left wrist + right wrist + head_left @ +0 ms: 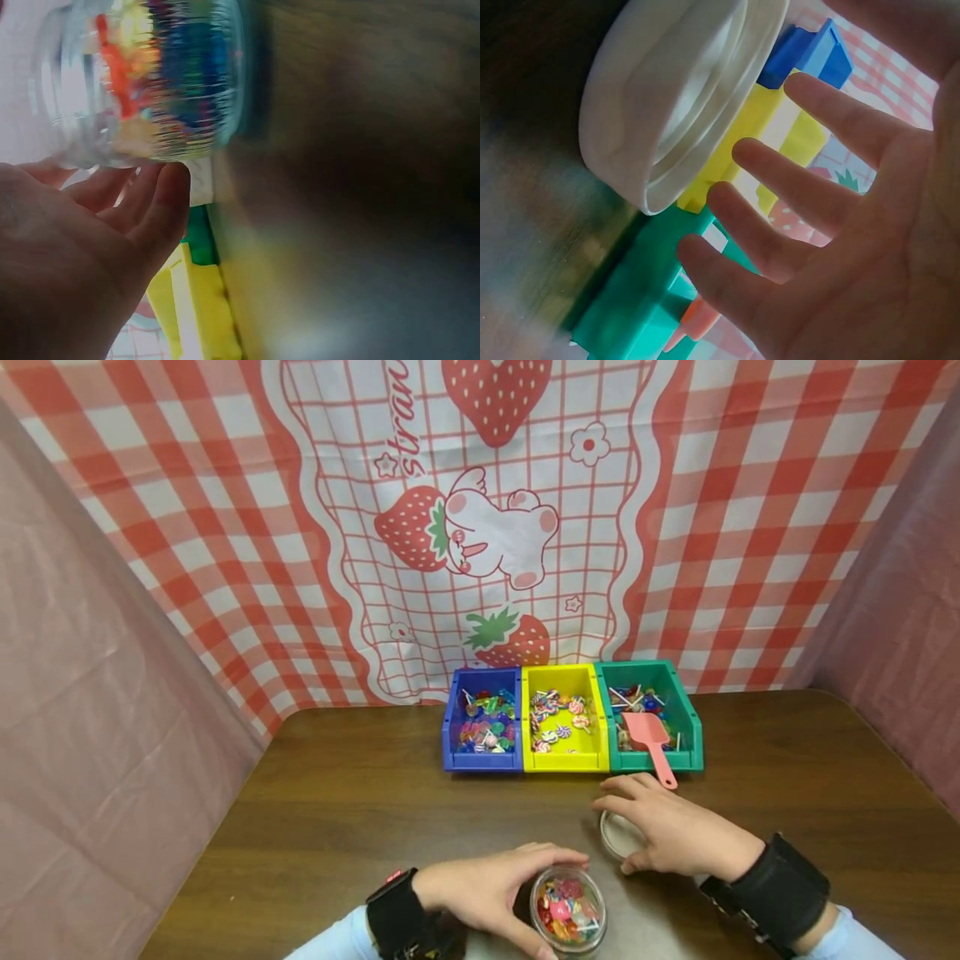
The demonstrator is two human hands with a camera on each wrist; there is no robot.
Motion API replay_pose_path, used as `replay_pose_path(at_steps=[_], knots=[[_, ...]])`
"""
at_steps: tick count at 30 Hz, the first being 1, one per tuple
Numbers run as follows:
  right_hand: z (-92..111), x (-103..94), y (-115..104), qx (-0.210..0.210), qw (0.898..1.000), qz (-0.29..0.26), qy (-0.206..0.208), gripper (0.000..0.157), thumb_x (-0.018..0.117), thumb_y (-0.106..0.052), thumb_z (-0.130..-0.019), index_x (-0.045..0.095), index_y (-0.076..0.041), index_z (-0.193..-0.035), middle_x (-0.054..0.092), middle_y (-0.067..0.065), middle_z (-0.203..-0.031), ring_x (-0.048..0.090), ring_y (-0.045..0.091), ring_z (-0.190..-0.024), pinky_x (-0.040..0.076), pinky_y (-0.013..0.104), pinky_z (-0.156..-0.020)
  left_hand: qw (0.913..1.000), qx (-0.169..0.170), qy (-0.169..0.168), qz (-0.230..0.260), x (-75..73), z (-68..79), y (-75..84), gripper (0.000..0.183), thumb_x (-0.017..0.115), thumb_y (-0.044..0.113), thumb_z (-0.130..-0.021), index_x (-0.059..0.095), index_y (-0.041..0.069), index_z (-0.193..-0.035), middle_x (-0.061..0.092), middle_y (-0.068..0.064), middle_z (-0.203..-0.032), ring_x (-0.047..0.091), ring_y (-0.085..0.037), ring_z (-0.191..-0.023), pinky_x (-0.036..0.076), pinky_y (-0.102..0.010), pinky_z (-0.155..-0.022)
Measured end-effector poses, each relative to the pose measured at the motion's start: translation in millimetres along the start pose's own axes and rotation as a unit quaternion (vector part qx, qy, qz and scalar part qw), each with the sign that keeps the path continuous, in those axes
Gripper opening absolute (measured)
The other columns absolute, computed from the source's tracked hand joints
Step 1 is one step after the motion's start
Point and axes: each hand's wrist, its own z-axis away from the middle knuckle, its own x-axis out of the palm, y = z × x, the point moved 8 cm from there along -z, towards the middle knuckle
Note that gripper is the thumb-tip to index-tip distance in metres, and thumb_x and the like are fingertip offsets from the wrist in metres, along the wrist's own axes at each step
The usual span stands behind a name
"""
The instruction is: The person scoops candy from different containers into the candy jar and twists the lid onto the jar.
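A clear glass jar (567, 906) of colourful candy-like pieces stands uncovered near the table's front edge. My left hand (498, 885) holds it from the left, thumb on the near side and fingers around the far side; in the left wrist view the fingertips (174, 180) meet the glass wall. To the right and farther back, a round cream lid (621, 835) lies on the table, its ringed inner side showing in the right wrist view. My right hand (678, 827) is spread over the lid's right side, fingers (780, 169) apart and nothing gripped.
Blue (482, 762), yellow (566, 762) and green (690, 743) bins stand side by side at the table's back, with small candies and lollipops inside. A pink scoop (651, 735) lies in the green bin, handle over its front edge. Behind hangs a checked strawberry cloth (757, 527).
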Motion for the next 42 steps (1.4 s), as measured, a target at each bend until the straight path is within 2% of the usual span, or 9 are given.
replay_pose_path(at_steps=[3, 7, 11, 17, 26, 31, 35, 39, 42], knots=[[-1, 3.5, 3, 0.008, 1.0, -0.003, -0.011, 0.065, 0.091, -0.032, -0.068, 0.066, -0.014, -0.126, 0.055, 0.01, -0.131, 0.047, 0.034, -0.117, 0.051, 0.046, -0.08, 0.9983, 0.007, 0.004, -0.057, 1.2, -2.2, -1.4, 0.093, 0.08, 0.025, -0.086, 0.021, 0.016, -0.158, 0.035, 0.003, -0.153, 0.032, -0.005, -0.137, 0.03, -0.027, -0.112], [-1, 9.0, 6, 0.012, 1.0, -0.01, -0.024, 0.062, 0.091, -0.029, -0.068, 0.067, -0.015, -0.124, 0.057, 0.004, -0.125, 0.05, 0.03, -0.111, 0.051, 0.041, -0.077, 0.9968, 0.001, 0.022, -0.077, -0.5, -5.1, -3.7, 0.09, 0.082, 0.028, -0.085, 0.028, 0.015, -0.155, 0.041, 0.003, -0.151, 0.036, -0.004, -0.134, 0.032, -0.027, -0.111], [-1, 12.4, 7, 0.016, 0.999, -0.014, -0.035, 0.062, 0.091, -0.028, -0.068, 0.067, -0.017, -0.123, 0.057, 0.001, -0.121, 0.051, 0.026, -0.107, 0.051, 0.039, -0.076, 0.9964, -0.002, 0.033, -0.078, -1.9, -6.0, -4.2, 0.082, 0.083, 0.028, -0.083, 0.036, 0.018, -0.15, 0.049, 0.006, -0.142, 0.043, -0.001, -0.127, 0.036, -0.024, -0.106], [-3, 12.8, 6, 0.015, 0.999, -0.011, -0.035, 0.058, 0.09, -0.028, -0.069, 0.067, -0.018, -0.122, 0.057, -0.003, -0.114, 0.051, 0.023, -0.102, 0.05, 0.035, -0.073, 0.9968, -0.009, 0.042, -0.068, -2.6, -4.7, -6.1, 0.08, 0.084, 0.027, -0.082, 0.04, 0.018, -0.148, 0.052, 0.007, -0.14, 0.045, 0.0, -0.124, 0.038, -0.022, -0.103], [0, -7.6, -3, 0.009, 1.0, -0.008, -0.004, 0.056, 0.087, -0.037, -0.073, 0.067, -0.021, -0.122, 0.054, -0.006, -0.114, 0.049, 0.019, -0.101, 0.049, 0.032, -0.07, 0.9974, -0.019, 0.045, -0.053, -2.7, -5.3, -8.6, 0.08, 0.086, 0.025, -0.08, 0.043, 0.016, -0.147, 0.053, 0.008, -0.14, 0.046, 0.001, -0.123, 0.038, -0.02, -0.103], [4, -22.0, -17, 0.006, 0.999, -0.042, 0.023, 0.052, 0.084, -0.037, -0.077, 0.064, -0.031, -0.125, 0.05, -0.008, -0.118, 0.047, 0.015, -0.101, 0.05, 0.026, -0.067, 0.9981, -0.014, 0.042, -0.043, -2.1, -5.7, -8.4, 0.077, 0.085, 0.022, -0.081, 0.044, 0.015, -0.146, 0.055, 0.007, -0.138, 0.048, 0.002, -0.12, 0.04, -0.019, -0.1], [7, -34.0, -34, -0.028, 0.995, -0.073, 0.067, 0.049, 0.084, -0.037, -0.078, 0.061, -0.038, -0.121, 0.047, -0.01, -0.119, 0.046, 0.013, -0.103, 0.051, 0.026, -0.069, 0.9973, -0.009, 0.044, -0.059, -1.7, -6.3, -7.1, 0.077, 0.086, 0.023, -0.081, 0.045, 0.015, -0.146, 0.056, 0.007, -0.135, 0.048, 0.002, -0.119, 0.04, -0.018, -0.1], [10, -40.3, -48, -0.063, 0.985, -0.131, 0.094, 0.049, 0.083, -0.036, -0.08, 0.056, -0.039, -0.12, 0.045, -0.013, -0.118, 0.046, 0.009, -0.103, 0.052, 0.027, -0.075, 0.9968, -0.003, 0.045, -0.066, -1.1, -7.1, -6.4, 0.076, 0.086, 0.024, -0.08, 0.046, 0.014, -0.144, 0.057, 0.007, -0.135, 0.049, 0.003, -0.119, 0.039, -0.018, -0.1], [12, -42.2, -58, -0.1, 0.973, -0.182, 0.1, 0.05, 0.083, -0.029, -0.081, 0.053, -0.034, -0.12, 0.044, -0.011, -0.118, 0.047, 0.007, -0.102, 0.052, 0.026, -0.075, 0.9974, 0.001, 0.045, -0.057, -0.9, -7.1, -6.6, 0.075, 0.086, 0.022, -0.081, 0.046, 0.014, -0.144, 0.057, 0.007, -0.135, 0.049, 0.003, -0.119, 0.04, -0.018, -0.099]])
